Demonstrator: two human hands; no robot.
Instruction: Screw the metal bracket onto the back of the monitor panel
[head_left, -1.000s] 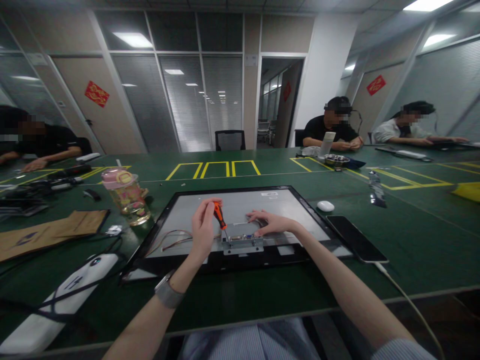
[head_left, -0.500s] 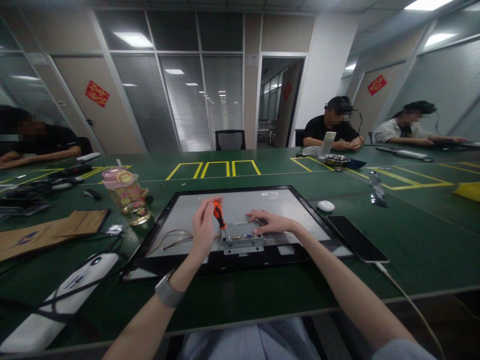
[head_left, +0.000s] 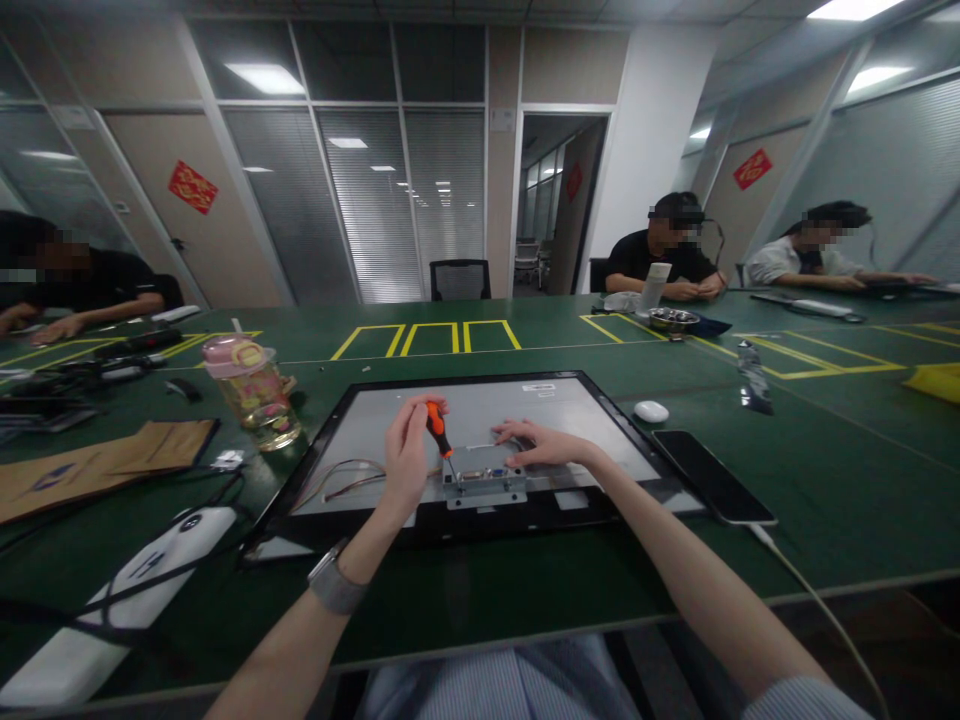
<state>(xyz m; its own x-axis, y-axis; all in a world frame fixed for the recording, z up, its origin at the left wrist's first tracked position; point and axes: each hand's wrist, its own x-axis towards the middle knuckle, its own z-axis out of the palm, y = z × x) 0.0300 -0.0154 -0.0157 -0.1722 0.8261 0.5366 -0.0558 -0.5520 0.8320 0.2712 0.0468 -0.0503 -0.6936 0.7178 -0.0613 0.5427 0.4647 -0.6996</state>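
Note:
My left hand [head_left: 409, 452] grips an orange and black screwdriver [head_left: 437, 425] by its handle, fingers closed round the upper part. The screwdriver leans, its tip down at the left end of a metal bracket with ports [head_left: 484, 487]. My right hand [head_left: 541, 442] has its fingers spread, resting at the bracket's right end and on the panel behind it. Under both hands lies a flat grey display panel [head_left: 600, 425] with a black frame. Thin coloured wires [head_left: 349, 480] run over the panel's left part.
A pink-lidded bottle [head_left: 255, 395], a paper bag [head_left: 142, 460] and a white power strip [head_left: 127, 600] with black cables stand left. Right of the panel are a phone [head_left: 712, 475] on a cable and a white case [head_left: 651, 411]. Several people sit across the table.
The screwdriver's handle has turned slightly in my left hand. My right hand stays in place. At the far left, another person's hand has moved on the table.

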